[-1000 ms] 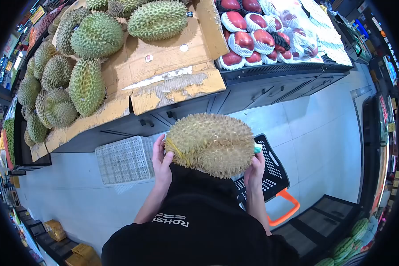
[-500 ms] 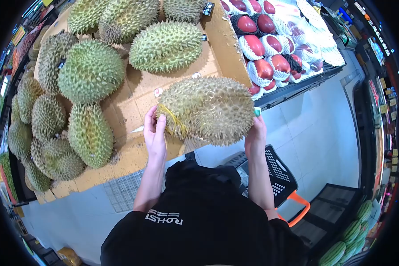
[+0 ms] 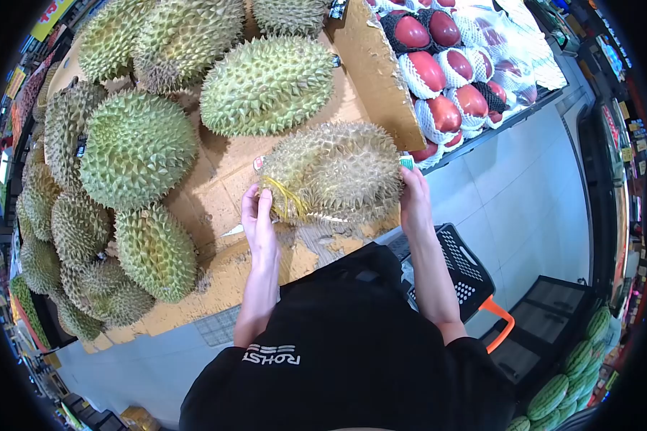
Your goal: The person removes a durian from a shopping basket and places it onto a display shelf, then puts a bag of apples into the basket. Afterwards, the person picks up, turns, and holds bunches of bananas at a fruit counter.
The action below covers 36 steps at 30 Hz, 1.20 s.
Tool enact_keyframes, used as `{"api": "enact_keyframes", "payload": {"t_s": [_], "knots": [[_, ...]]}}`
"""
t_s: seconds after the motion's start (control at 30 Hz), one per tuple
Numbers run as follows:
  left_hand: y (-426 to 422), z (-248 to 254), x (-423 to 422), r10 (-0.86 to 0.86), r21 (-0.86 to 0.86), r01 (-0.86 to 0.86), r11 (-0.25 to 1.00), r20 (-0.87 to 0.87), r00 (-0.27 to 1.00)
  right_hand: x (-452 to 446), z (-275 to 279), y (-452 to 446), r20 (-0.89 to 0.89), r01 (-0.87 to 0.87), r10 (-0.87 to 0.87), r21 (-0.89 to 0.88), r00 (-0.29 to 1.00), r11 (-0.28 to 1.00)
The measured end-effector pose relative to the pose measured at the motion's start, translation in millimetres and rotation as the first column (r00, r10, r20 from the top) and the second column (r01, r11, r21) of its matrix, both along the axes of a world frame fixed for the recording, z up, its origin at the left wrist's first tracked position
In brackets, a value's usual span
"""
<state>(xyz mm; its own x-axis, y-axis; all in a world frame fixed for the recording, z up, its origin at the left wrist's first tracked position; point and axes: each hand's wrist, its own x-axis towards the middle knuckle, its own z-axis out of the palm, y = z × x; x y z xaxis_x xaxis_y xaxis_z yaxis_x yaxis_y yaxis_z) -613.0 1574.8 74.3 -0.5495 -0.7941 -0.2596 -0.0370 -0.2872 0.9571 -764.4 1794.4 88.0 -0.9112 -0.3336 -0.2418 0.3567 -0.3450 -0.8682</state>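
Note:
A large brownish, spiky durian (image 3: 341, 172) lies sideways between my two hands, over the near edge of the cardboard-covered display (image 3: 226, 190). My left hand (image 3: 259, 215) grips its left end, where yellow string (image 3: 286, 197) is tied. At the opposite end, the fingers of my right hand (image 3: 415, 195) press against the spikes, partly hidden behind the fruit, close to a small green tag (image 3: 407, 161). Just beyond sits a greener durian (image 3: 266, 86). Whether the held durian rests fully on the cardboard, I cannot tell.
Several more durians (image 3: 138, 149) crowd the display's left side. A cardboard wall (image 3: 377, 72) separates them from red fruit in foam nets (image 3: 438, 115). A black shopping basket (image 3: 460, 269) with an orange handle is by my right arm; watermelons (image 3: 550, 395) lie at lower right.
Both hands have moved the durian slightly forward and down toward the cardboard. The view has shifted, so the surrounding durians appear lower in it. My grip stays on both ends.

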Motion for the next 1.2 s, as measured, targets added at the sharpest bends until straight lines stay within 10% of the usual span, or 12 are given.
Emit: {"api": "enact_keyframes", "payload": {"t_s": [1.2], "knots": [[8, 14, -24, 0.067, 0.079, -0.088, 0.993, 0.238, 0.969, -54, -11, -25, 0.109, -0.049, 0.026, 0.216, 0.994, 0.975]]}}
